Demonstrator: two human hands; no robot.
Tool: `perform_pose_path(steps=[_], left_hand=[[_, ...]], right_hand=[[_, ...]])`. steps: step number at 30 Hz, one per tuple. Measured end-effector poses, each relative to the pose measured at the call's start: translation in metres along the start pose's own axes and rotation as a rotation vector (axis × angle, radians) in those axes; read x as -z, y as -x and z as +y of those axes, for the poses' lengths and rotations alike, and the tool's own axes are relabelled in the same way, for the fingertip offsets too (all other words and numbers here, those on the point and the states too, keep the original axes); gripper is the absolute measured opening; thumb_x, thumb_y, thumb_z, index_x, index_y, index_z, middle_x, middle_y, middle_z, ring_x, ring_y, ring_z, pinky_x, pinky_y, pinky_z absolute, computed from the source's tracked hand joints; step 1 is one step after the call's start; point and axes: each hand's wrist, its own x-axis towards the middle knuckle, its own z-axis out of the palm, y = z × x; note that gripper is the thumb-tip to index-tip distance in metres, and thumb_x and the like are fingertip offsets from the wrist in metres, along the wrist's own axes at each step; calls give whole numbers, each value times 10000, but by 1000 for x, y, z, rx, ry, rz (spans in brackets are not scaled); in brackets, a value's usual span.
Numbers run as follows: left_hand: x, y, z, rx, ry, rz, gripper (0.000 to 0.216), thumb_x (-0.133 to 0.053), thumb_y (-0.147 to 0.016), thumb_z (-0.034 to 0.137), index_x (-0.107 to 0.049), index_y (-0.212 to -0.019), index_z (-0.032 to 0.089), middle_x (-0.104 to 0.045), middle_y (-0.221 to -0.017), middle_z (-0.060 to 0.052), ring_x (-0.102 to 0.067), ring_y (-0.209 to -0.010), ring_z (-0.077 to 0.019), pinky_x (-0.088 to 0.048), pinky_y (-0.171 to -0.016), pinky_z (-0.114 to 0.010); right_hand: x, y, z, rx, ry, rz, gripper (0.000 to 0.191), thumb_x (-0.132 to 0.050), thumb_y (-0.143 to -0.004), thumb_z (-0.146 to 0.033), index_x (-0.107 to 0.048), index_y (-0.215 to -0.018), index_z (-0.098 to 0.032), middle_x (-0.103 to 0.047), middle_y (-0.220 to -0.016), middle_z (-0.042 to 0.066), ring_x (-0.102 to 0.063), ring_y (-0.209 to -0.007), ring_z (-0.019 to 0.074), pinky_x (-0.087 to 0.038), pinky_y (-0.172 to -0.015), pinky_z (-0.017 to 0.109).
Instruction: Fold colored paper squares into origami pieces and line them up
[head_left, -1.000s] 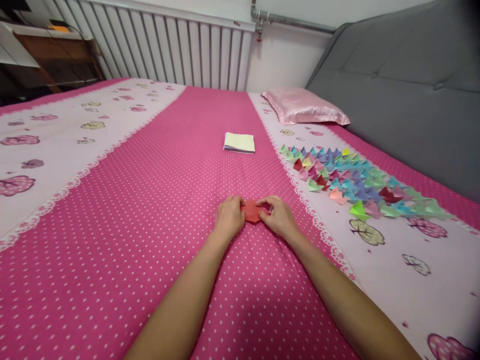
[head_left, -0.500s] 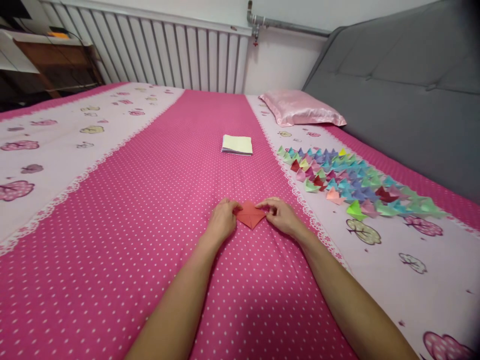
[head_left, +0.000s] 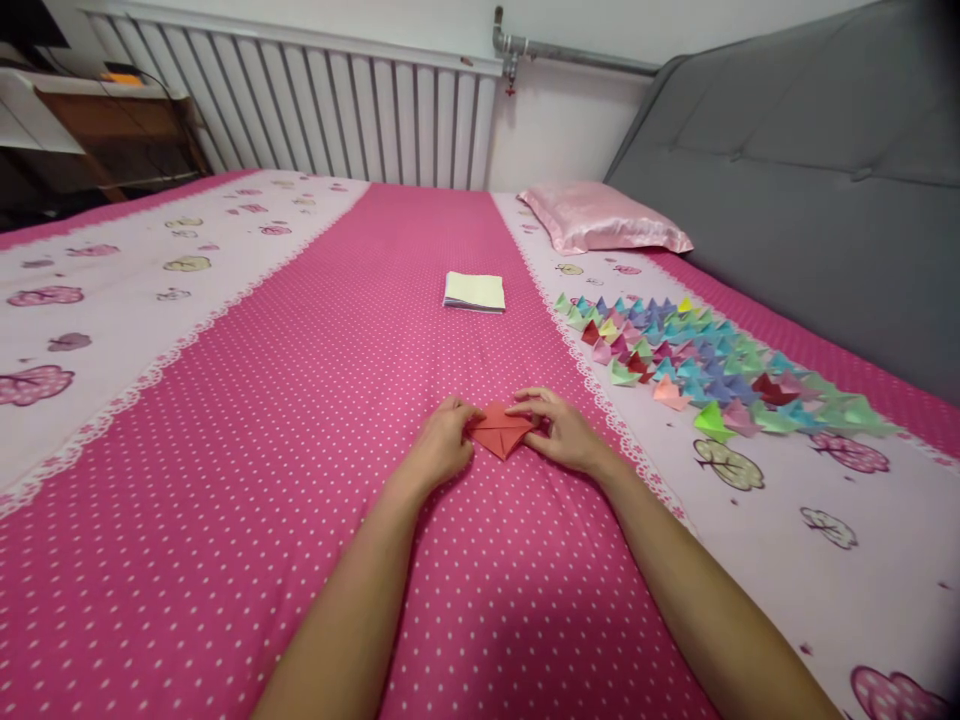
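1. Left hand (head_left: 442, 442) and right hand (head_left: 562, 434) sit farther apart than 1 second ago, baring more folded red paper (head_left: 501, 438).
2. It lies between them, each clamped on 1 side corner, seemingly steadying the folds.
3. Paper shapes (head_left: 697, 368) stand rightward, probably to stay clear.

Red-orange paper (head_left: 501, 434) between fingers (head_left: 534, 408); magenta, white-dotted bedspread (head_left: 315, 430) beneath; pale-yellow-topped paper stack (head_left: 475, 291) beyond; multicoloured paper shapes (head_left: 696, 366) right of fingers.

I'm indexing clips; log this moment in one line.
left hand: on folded red paper, left side; right hand: on its right side; paper stack: beyond
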Motion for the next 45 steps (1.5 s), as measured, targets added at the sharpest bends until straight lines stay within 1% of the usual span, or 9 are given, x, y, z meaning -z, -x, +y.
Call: perform_pose_path(steps=[5, 8, 12, 15, 20, 27, 33, 39, 45], left_hand=[[2, 1, 4, -2, 103, 71, 431, -501, -622, 10, -597, -1021, 140, -606, -996, -91, -559, -938, -209, -445, -843, -335], [3, 0, 8, 62, 377, 90, 373, -589, -646, 65, -594, -1010, 146, -636, -1025, -101, -590, -938, -202, -454, -856, -350], [4, -3, 17, 156, 769, 30, 325, -676, -643, 134, -624, -963, 110, -675, -985, -133, -638, -867, -200, -485, -808, -347], [3, -3, 20, 203, 922, 51, 307, -695, -646, 171, -652, -943, 102, -699, -919, -118, -650, -799, -195, -497, -751, -323], [2, -1, 19, 252, 1073, 72, 368, -738, -628, 250, -672, -966, 119, -706, -911, -105, -646, -741, -169, -488, -684, -268], [4, 0, 19, 297, 1185, 75, 364, -750, -612, 255, -682, -938, 108, -710, -809, -88, -634, -685, -143, -485, -683, -263], [9, 0, 25, 330, 1134, 77, 315, -753, -559, 165, -689, -863, 117, -708, -786, -73, -624, -683, -145, -481, -658, -262], [12, 2, 29, 326, 1130, 91, 280, -728, -572, 147, -686, -847, 123, -697, -766, -63, -610, -659, -131, -476, -634, -254], [9, 2, 27, 293, 1216, 90, 291, -745, -569, 174, -680, -850, 130, -700, -807, -68, -621, -682, -136, -480, -689, -275]], right_hand=[[-6, -3, -4, 15, -137, 184, 166, -566, -807, -257, -694, -903, -212, -621, -1026, 62, -579, -963, 181, -450, -851, 342], [-8, -4, -11, -61, -325, 252, 208, -568, -813, -347, -684, -845, -178, -669, -809, 35, -616, -751, 161, -478, -723, 301], [-15, -2, -21, -262, -603, 276, 292, -631, -741, -440, -659, -799, -155, -625, -601, -4, -538, -498, 109, -425, -486, 222], [-20, -1, -28, -369, -767, 279, 307, -669, -706, -442, -649, -796, -148, -602, -546, -15, -508, -451, 80, -398, -444, 186], [-23, 0, -36, -417, -881, 273, 333, -638, -728, -464, -640, -828, -146, -604, -554, -10, -529, -458, 74, -421, -451, 176], [-20, 1, -41, -248, -807, 327, 548, -682, -710, -356, -470, -1193, -209, -630, -770, -11, -578, -573, 88, -472, -528, 207], [-20, 4, -47, -88, -610, 402, 475, -617, -774, -269, -446, -1217, -245, -610, -836, 3, -569, -594, 96, -502, -555, 245], [-19, 8, -50, 61, -301, 480, 274, -580, -800, -240, -594, -1072, -271, -611, -1033, 38, -609, -754, 143, -520, -607, 284], [-18, 7, -50, 85, -195, 466, 268, -622, -780, -270, -619, -1047, -251, -645, -1002, 50, -614, -844, 183, -518, -670, 311]])
